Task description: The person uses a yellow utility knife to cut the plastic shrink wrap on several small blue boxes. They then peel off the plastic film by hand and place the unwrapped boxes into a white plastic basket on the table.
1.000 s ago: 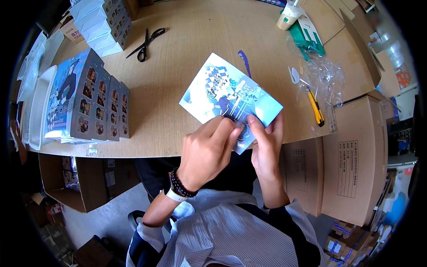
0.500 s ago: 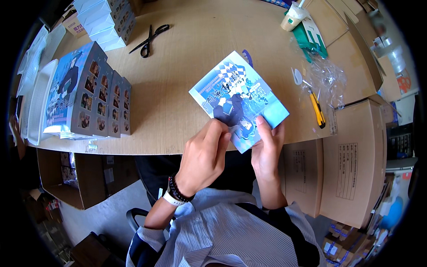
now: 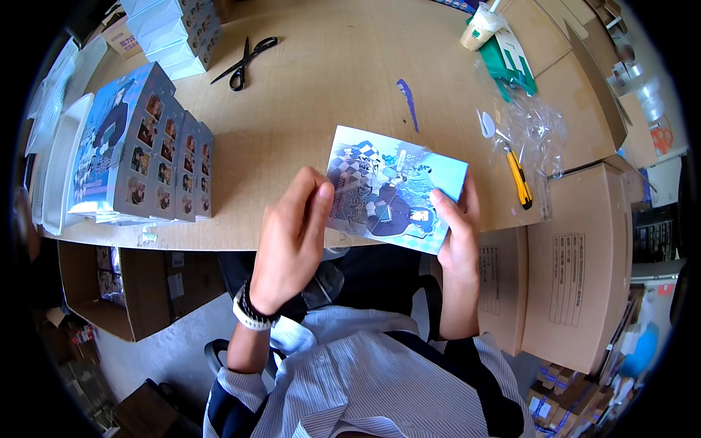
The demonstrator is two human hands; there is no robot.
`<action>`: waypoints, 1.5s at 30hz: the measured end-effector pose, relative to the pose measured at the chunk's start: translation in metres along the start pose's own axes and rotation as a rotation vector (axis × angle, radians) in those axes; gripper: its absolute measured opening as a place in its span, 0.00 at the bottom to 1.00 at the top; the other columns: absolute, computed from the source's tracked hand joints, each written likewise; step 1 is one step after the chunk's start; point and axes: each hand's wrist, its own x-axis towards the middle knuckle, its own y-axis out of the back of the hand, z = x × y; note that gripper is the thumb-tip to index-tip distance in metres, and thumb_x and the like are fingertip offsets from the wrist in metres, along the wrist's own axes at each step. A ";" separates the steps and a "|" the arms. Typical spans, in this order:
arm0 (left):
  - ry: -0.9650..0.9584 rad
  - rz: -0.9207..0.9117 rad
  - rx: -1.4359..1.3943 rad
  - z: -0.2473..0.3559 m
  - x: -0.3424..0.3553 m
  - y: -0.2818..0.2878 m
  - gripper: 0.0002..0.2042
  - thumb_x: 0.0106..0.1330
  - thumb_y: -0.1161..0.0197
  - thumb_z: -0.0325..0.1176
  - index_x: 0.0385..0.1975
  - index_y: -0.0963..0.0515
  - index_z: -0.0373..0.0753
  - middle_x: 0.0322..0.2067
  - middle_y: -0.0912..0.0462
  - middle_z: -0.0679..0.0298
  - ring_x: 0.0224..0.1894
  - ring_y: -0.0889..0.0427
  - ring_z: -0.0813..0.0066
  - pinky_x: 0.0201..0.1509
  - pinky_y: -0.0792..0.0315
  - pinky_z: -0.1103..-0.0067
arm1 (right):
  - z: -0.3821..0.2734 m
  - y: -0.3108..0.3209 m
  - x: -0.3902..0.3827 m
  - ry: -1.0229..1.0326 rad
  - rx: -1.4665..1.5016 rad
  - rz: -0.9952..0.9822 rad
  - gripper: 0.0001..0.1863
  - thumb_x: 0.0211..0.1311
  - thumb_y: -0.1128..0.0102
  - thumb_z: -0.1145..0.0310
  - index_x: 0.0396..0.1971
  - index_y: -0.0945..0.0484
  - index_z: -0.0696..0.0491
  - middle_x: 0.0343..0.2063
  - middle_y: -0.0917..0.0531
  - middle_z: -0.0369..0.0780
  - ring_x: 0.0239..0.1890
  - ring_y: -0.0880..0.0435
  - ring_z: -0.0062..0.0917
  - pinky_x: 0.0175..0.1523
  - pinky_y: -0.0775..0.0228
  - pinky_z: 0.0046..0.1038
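Observation:
My right hand (image 3: 461, 230) grips the right end of a blue box (image 3: 398, 193) with an illustrated figure and a checkered pattern, its thumb on the front face. The box is held above the table's near edge, tilted toward me. Left of the box, my left hand (image 3: 288, 233) is closed, fingers curled and thumb pressed against them. From it a piece of clear plastic film (image 3: 326, 285) seems to hang down; where the fingers pinch it is hidden. A white band and dark beads circle my left wrist.
Stacked illustrated boxes (image 3: 146, 153) stand at left beside a white tray (image 3: 69, 175). Black scissors (image 3: 239, 67), a purple strip (image 3: 407, 102), a yellow utility knife (image 3: 519, 179), crumpled clear plastic (image 3: 537, 124) and an iced drink cup (image 3: 480, 29) lie or stand on the table. Cartons (image 3: 580, 263) sit at right.
The box has turned clockwise and come lower, uncovering the purple strip. My left hand has pulled away to the left from the box's lower edge, and clear film now shows below it.

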 end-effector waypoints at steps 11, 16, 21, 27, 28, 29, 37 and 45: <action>-0.020 0.476 -0.390 -0.035 0.052 0.054 0.15 0.80 0.50 0.44 0.43 0.23 0.39 0.28 0.28 0.73 0.27 0.34 0.89 0.29 0.40 0.88 | -0.019 0.036 0.008 0.005 -0.039 -0.050 0.35 0.57 0.32 0.75 0.63 0.37 0.60 0.50 0.22 0.45 0.52 0.19 0.27 0.57 0.25 0.31; -0.100 0.575 -0.536 -0.026 0.057 0.063 0.15 0.80 0.53 0.45 0.39 0.26 0.41 0.29 0.25 0.71 0.26 0.33 0.90 0.27 0.41 0.90 | -0.031 0.061 0.011 0.095 -0.150 0.062 0.37 0.58 0.34 0.75 0.66 0.40 0.62 0.53 0.25 0.46 0.56 0.21 0.28 0.58 0.25 0.30; -0.177 0.412 -0.702 -0.029 0.044 0.064 0.13 0.80 0.52 0.42 0.45 0.25 0.41 0.41 0.19 0.66 0.35 0.27 0.89 0.32 0.34 0.89 | -0.059 0.065 0.011 0.190 -0.380 0.035 0.37 0.58 0.32 0.74 0.67 0.39 0.61 0.54 0.23 0.47 0.55 0.20 0.28 0.58 0.26 0.29; -0.338 0.464 -0.408 -0.028 0.028 0.051 0.17 0.79 0.50 0.41 0.59 0.28 0.38 0.46 0.20 0.63 0.38 0.25 0.86 0.33 0.33 0.88 | -0.073 0.011 0.016 0.373 -0.711 -0.199 0.36 0.55 0.26 0.72 0.64 0.33 0.60 0.51 0.19 0.46 0.52 0.17 0.28 0.54 0.23 0.27; -0.361 0.481 -0.330 -0.023 0.026 0.048 0.18 0.79 0.49 0.41 0.61 0.29 0.38 0.45 0.20 0.63 0.37 0.25 0.86 0.33 0.33 0.88 | -0.071 -0.002 0.018 0.386 -0.731 -0.217 0.36 0.54 0.24 0.72 0.62 0.30 0.60 0.50 0.18 0.46 0.52 0.17 0.27 0.54 0.23 0.27; -0.355 0.573 -0.125 -0.019 0.025 0.044 0.17 0.79 0.49 0.41 0.60 0.28 0.38 0.44 0.21 0.64 0.35 0.26 0.86 0.32 0.34 0.89 | -0.074 -0.017 0.019 0.324 -0.808 -0.216 0.36 0.51 0.22 0.71 0.61 0.28 0.59 0.50 0.17 0.46 0.51 0.16 0.27 0.53 0.22 0.28; -0.249 0.851 -0.498 0.033 0.022 0.018 0.14 0.80 0.55 0.41 0.52 0.31 0.37 0.43 0.26 0.64 0.28 0.29 0.85 0.25 0.40 0.88 | -0.037 -0.083 0.055 1.176 -1.081 -0.294 0.16 0.58 0.30 0.71 0.46 0.20 0.56 0.42 0.16 0.43 0.48 0.16 0.32 0.59 0.29 0.42; -0.460 0.366 -0.680 0.051 0.010 -0.004 0.12 0.79 0.53 0.42 0.41 0.34 0.39 0.29 0.38 0.67 0.28 0.40 0.80 0.27 0.44 0.82 | -0.041 -0.086 -0.034 0.325 -0.430 -0.684 0.19 0.59 0.31 0.77 0.50 0.23 0.60 0.45 0.18 0.44 0.40 0.14 0.26 0.39 0.18 0.22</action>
